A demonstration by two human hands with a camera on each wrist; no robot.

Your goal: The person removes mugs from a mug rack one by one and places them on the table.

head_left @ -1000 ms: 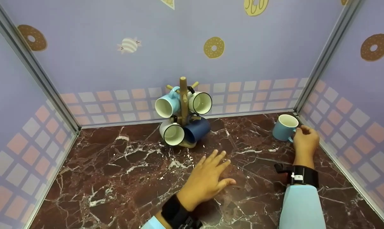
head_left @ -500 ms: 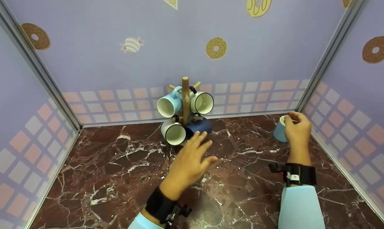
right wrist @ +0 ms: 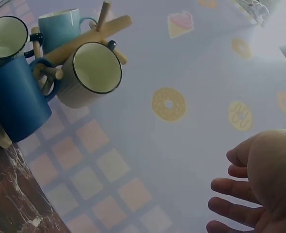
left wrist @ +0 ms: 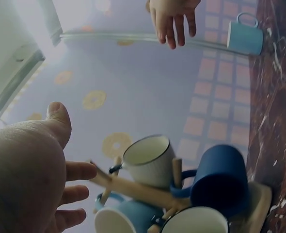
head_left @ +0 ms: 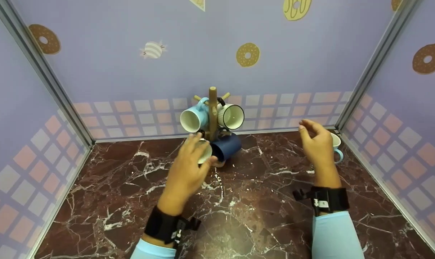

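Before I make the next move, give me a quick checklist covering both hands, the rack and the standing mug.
1. Rack upright on the tabletop: ok.
2. Navy mug hung on the rack: ok.
3. Standing light blue mug upright: ok.
4. Right hand on that mug: not ok if a hold is wanted; it is apart from it, holding nothing.
5. Left hand free: ok, fingers extended, holding nothing.
6. Lower white mug secure on its peg: cannot tell; the left hand partly covers it in the head view.

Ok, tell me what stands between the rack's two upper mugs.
The rack's wooden post stands between the light blue mug and the white, black-rimmed mug, as the head view shows.
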